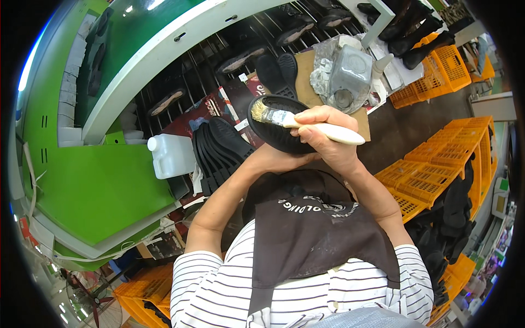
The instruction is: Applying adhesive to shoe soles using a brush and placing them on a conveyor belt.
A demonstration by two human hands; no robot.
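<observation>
A black shoe sole (273, 135) is held up in front of my chest, its hollow inner side facing up. My left hand (285, 158) supports it from below, the fingers mostly hidden under the sole. In my right hand (332, 143) is a paintbrush (345, 133) with a pale handle, gripped between thumb and fingers. Its light bristles lie over the far left part of the sole's inside, near the rim. To the left, a row of black soles (219, 148) leans together on the bench. Another pair of black soles (275, 72) rests beyond my hands.
A white plastic jug (172, 156) stands left, beside a green machine (104, 191). A clear plastic container (350, 70) in crumpled wrap sits at the far right of the bench. Shoes lie on a metal rod rack (199, 68) behind. Orange crates (432, 169) line the right side.
</observation>
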